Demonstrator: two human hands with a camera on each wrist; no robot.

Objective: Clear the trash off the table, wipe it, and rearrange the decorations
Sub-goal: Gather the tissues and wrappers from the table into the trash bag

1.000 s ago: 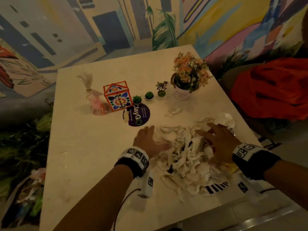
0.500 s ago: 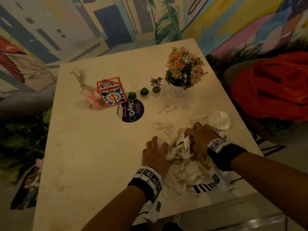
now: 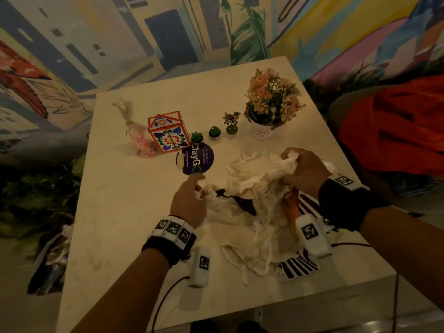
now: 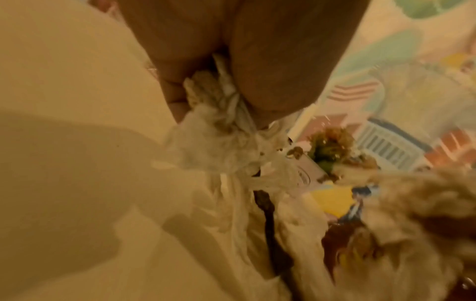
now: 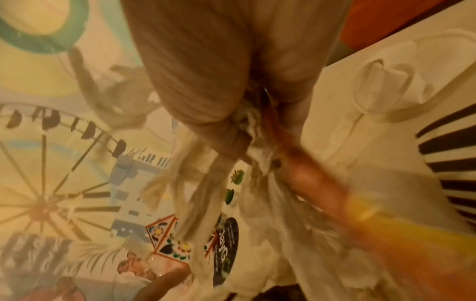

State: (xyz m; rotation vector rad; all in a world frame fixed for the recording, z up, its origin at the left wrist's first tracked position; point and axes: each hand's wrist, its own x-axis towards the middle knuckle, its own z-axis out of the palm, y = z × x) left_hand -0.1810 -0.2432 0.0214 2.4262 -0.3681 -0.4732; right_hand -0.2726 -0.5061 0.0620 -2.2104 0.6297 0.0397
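A heap of crumpled white tissue trash (image 3: 258, 203) lies near the front right of the cream table (image 3: 125, 212), over a striped wrapper (image 3: 299, 267). My left hand (image 3: 195, 188) grips a wad of tissue (image 4: 219, 114) at the heap's left side. On the right, my right hand (image 3: 294, 162) clutches a bunch of tissue (image 5: 247, 126) lifted above the table, with an orange-yellow wrapper (image 5: 322, 195) caught in it. Decorations stand in a row behind: a flower pot (image 3: 270, 109), small green plants (image 3: 214, 132), a floral box (image 3: 167, 132), a pink wrapped figure (image 3: 141, 138).
A round purple ClayGo sign (image 3: 197, 158) lies just beyond my left hand. An orange seat (image 3: 396, 123) stands right of the table. Bagged rubbish (image 3: 52, 255) lies on the floor at the left. One crumpled tissue (image 5: 386, 89) lies near the right edge.
Both hands went from lying flat over the tissue heap to gripping bunches of it. The right hand has lifted its bunch up and back, pulling tissue off the table.
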